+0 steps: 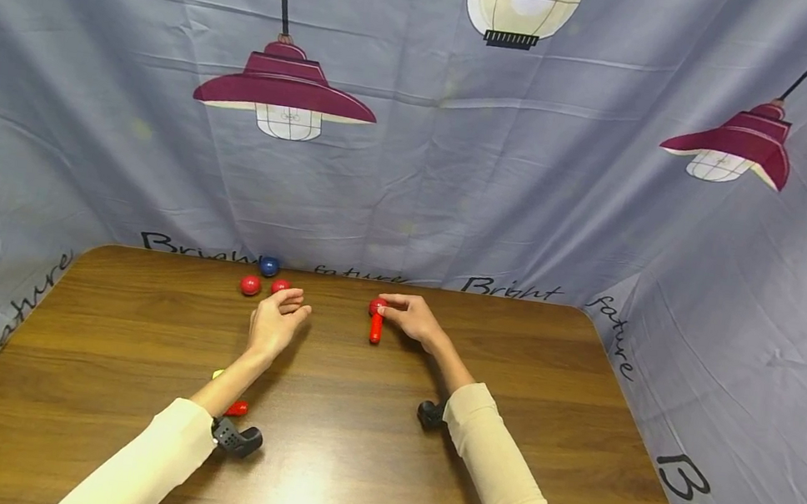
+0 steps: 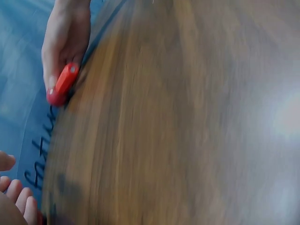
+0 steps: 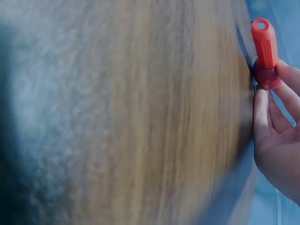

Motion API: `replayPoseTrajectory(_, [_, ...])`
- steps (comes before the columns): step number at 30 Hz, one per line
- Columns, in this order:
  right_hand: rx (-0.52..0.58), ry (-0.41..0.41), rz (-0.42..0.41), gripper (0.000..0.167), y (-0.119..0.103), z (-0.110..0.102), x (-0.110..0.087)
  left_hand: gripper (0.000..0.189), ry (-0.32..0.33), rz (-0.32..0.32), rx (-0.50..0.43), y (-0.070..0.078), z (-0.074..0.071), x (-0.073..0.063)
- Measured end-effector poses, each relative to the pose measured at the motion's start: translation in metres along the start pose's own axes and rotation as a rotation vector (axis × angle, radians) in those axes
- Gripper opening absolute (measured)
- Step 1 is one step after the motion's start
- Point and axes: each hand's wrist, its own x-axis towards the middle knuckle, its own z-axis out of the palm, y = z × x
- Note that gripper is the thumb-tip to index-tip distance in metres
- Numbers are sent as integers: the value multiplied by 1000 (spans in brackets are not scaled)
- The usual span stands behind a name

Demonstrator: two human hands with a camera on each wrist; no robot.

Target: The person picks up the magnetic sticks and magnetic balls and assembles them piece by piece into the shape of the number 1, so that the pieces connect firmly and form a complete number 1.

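Right hand [image 1: 410, 318] pinches a red ball [image 3: 266, 78], likely so the adjoining red handle [image 3: 264, 44] projects freely; left hand [image 1: 275, 326], fingers loose, near other balls [image 1: 250, 285]

Four balls [image 1: 250, 284] (three red, one blue), two red handles [image 1: 375, 330]

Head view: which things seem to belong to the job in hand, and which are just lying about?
Likely in use:
- glossy red ball, pinched by the right hand
- slim red handle, meeting that ball

Apparently lying about:
- red ball beside the left hand
- glossy blue ball
- leftmost red ball
- red piece, partly hidden
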Motion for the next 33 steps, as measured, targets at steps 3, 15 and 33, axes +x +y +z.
replayPoseTrajectory(3, [19,8,1,36,1,0,1,42,43,24,36,-4,-9,5])
replayPoseTrajectory(15, [24,-12,22,36,-1,-3,0,49,151,102,163,-14,-20,25])
replayPoseTrajectory(33, [46,-11,33,37,1,0,2,48,163,101,252,-23,-17,35])
